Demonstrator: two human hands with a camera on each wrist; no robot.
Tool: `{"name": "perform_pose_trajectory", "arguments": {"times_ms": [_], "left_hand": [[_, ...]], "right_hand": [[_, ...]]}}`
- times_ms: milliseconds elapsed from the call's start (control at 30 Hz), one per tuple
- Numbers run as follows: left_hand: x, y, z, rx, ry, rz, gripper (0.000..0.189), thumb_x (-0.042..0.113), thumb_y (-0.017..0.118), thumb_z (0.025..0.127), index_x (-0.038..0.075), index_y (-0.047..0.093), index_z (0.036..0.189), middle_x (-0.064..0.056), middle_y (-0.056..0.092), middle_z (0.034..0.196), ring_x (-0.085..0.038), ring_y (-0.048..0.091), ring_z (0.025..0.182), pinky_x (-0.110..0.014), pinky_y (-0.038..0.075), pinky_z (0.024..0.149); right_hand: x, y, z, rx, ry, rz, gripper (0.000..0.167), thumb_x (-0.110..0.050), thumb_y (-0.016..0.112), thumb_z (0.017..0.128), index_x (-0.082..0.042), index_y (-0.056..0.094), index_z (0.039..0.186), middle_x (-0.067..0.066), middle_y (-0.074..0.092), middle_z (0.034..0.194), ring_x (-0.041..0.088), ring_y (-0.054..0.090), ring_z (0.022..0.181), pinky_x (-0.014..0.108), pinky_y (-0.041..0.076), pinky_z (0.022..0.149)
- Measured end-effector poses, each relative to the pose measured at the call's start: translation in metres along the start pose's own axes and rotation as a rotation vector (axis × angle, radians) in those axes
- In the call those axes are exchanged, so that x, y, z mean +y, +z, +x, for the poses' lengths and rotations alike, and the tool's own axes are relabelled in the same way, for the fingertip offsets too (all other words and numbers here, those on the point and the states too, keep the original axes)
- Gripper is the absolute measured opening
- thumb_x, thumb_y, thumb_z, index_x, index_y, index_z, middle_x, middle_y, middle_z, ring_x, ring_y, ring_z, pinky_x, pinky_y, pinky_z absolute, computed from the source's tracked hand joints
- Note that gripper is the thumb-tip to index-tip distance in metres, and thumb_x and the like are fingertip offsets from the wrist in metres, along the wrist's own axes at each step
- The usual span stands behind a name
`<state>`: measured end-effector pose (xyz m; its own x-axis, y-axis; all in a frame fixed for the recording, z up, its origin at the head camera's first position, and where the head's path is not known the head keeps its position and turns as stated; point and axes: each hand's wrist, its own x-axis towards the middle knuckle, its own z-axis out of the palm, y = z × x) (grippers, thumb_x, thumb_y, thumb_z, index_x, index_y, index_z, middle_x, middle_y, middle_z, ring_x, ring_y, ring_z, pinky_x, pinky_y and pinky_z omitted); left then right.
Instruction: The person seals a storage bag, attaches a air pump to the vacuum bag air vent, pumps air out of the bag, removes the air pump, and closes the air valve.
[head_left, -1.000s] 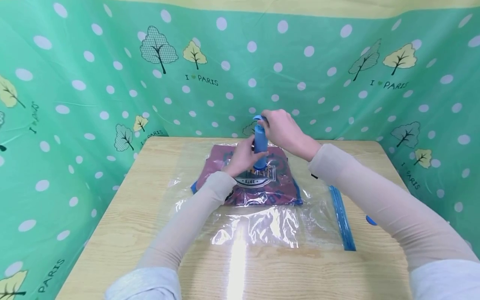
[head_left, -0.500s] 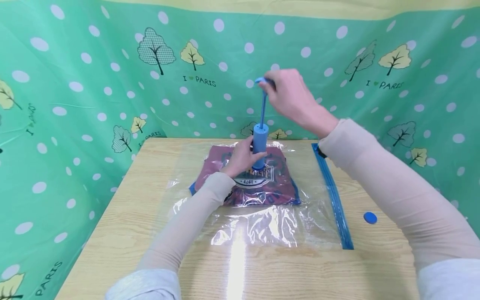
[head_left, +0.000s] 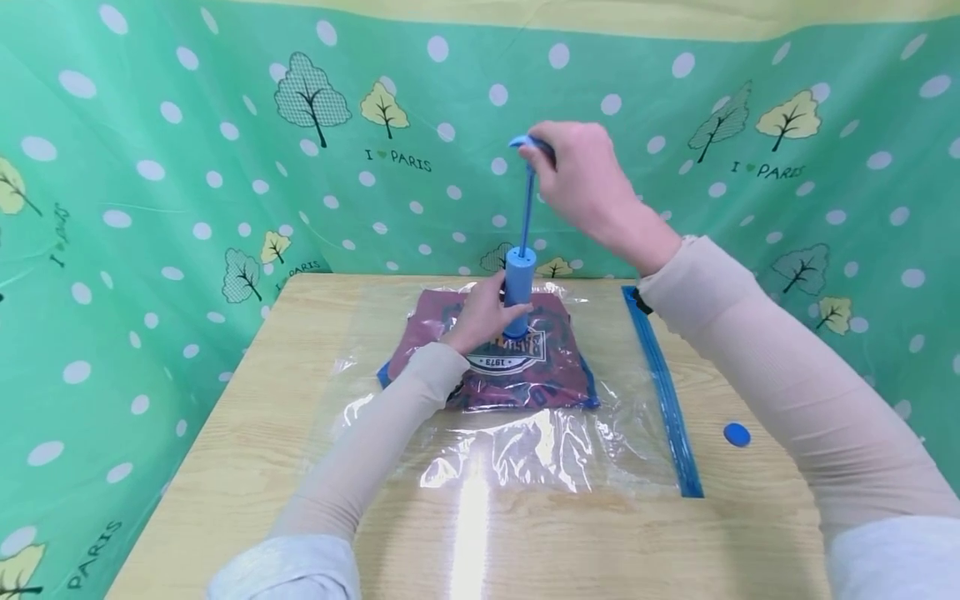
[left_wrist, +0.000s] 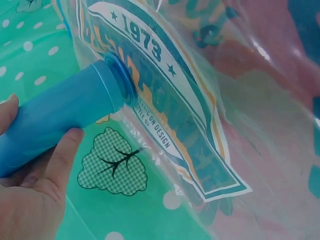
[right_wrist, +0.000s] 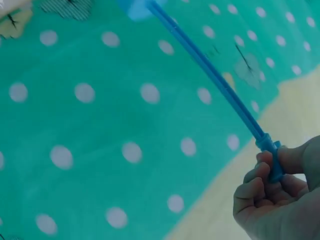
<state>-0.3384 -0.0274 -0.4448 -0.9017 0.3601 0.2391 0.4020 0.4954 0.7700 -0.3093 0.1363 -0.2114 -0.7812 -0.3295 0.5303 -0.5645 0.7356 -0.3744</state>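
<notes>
A blue hand pump (head_left: 519,279) stands upright on a clear vacuum storage bag (head_left: 517,454), over the valve (left_wrist: 120,77). Inside the bag lies a folded maroon garment (head_left: 427,333) with a printed "1973" badge (left_wrist: 145,42). My left hand (head_left: 482,317) grips the pump's barrel near its lower part; in the left wrist view its fingers wrap the barrel (left_wrist: 55,115). High above, my right hand (head_left: 585,175) holds the pump's handle (right_wrist: 272,157), with the thin rod (head_left: 527,212) drawn far out of the barrel.
A round blue cap (head_left: 737,434) lies on the wooden table (head_left: 247,467), right of the bag. The bag's blue zip edge (head_left: 667,400) runs along its right side. A green dotted curtain (head_left: 420,208) hangs behind and at both sides.
My right hand has pulled the handle up from the top of the barrel, exposing the rod. The left hand and the pump's barrel have stayed in place.
</notes>
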Motion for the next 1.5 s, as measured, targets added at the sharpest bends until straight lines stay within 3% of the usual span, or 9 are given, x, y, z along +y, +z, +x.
{"name": "perform_pose_trajectory", "arguments": {"times_ms": [233, 400, 533, 733, 933, 1100, 1333, 1500], "left_hand": [[-0.001, 0.0, -0.001, -0.001, -0.027, 0.015, 0.05, 0.022, 0.079, 0.098, 0.004, 0.056, 0.138, -0.016, 0.069, 0.126, -0.029, 0.071, 0.109, -0.041, 0.059, 0.091], [-0.002, -0.001, -0.001, 0.002, -0.022, 0.019, 0.049, 0.021, 0.079, 0.098, 0.004, 0.057, 0.138, -0.016, 0.07, 0.125, -0.03, 0.072, 0.107, -0.041, 0.06, 0.09], [-0.002, -0.001, -0.001, -0.004, -0.009, 0.019, 0.049, 0.02, 0.079, 0.098, 0.003, 0.056, 0.139, -0.016, 0.069, 0.125, -0.03, 0.072, 0.108, -0.04, 0.06, 0.09], [-0.001, 0.0, -0.001, -0.018, -0.025, 0.023, 0.053, 0.019, 0.08, 0.097, 0.002, 0.055, 0.14, -0.017, 0.068, 0.127, -0.032, 0.071, 0.111, -0.041, 0.059, 0.093], [-0.002, 0.0, -0.002, -0.013, -0.018, 0.013, 0.052, 0.018, 0.081, 0.096, 0.0, 0.056, 0.137, -0.019, 0.068, 0.127, -0.034, 0.07, 0.112, -0.043, 0.059, 0.093], [-0.002, -0.002, -0.002, -0.01, -0.01, -0.019, 0.053, 0.016, 0.079, 0.097, -0.001, 0.054, 0.141, -0.021, 0.067, 0.129, -0.035, 0.069, 0.113, -0.046, 0.058, 0.094], [0.001, -0.003, -0.003, -0.017, -0.026, -0.02, 0.055, 0.022, 0.078, 0.098, 0.0, 0.054, 0.142, -0.019, 0.067, 0.13, -0.032, 0.07, 0.113, -0.043, 0.059, 0.093], [0.001, -0.002, -0.001, -0.027, -0.011, -0.007, 0.053, 0.022, 0.078, 0.098, 0.0, 0.055, 0.141, -0.018, 0.068, 0.128, -0.031, 0.07, 0.111, -0.041, 0.059, 0.093]], "right_hand": [[0.022, 0.05, -0.024, -0.16, 0.058, 0.024, 0.024, -0.016, 0.057, 0.11, 0.003, 0.071, 0.112, 0.012, 0.066, 0.084, 0.024, 0.053, 0.066, 0.033, 0.045, 0.059], [0.035, 0.076, -0.04, -0.194, 0.045, -0.006, 0.021, -0.014, 0.059, 0.109, 0.002, 0.071, 0.105, 0.011, 0.063, 0.078, 0.023, 0.053, 0.063, 0.034, 0.042, 0.058], [0.041, 0.084, -0.045, -0.224, 0.033, -0.015, 0.02, -0.013, 0.059, 0.109, 0.001, 0.07, 0.102, 0.01, 0.06, 0.075, 0.023, 0.052, 0.061, 0.034, 0.041, 0.058], [0.034, 0.067, -0.036, -0.194, 0.053, 0.002, 0.022, -0.015, 0.058, 0.11, 0.002, 0.07, 0.101, 0.01, 0.058, 0.075, 0.023, 0.05, 0.062, 0.033, 0.042, 0.058], [0.004, 0.018, -0.009, -0.074, 0.059, 0.046, 0.028, -0.017, 0.054, 0.111, 0.001, 0.072, 0.122, 0.01, 0.064, 0.084, 0.023, 0.05, 0.064, 0.032, 0.044, 0.059], [-0.019, -0.014, 0.006, 0.016, 0.028, -0.012, 0.033, -0.023, 0.051, 0.113, 0.0, 0.073, 0.121, 0.01, 0.063, 0.086, 0.023, 0.047, 0.066, 0.03, 0.039, 0.064], [-0.021, -0.01, 0.0, 0.087, -0.015, -0.004, 0.033, -0.024, 0.05, 0.112, 0.002, 0.068, 0.102, 0.011, 0.054, 0.078, 0.024, 0.043, 0.064, 0.03, 0.036, 0.064], [-0.011, -0.004, -0.003, 0.06, 0.024, -0.005, 0.032, -0.022, 0.051, 0.112, 0.002, 0.069, 0.102, 0.012, 0.056, 0.077, 0.025, 0.045, 0.063, 0.031, 0.038, 0.062]]}}
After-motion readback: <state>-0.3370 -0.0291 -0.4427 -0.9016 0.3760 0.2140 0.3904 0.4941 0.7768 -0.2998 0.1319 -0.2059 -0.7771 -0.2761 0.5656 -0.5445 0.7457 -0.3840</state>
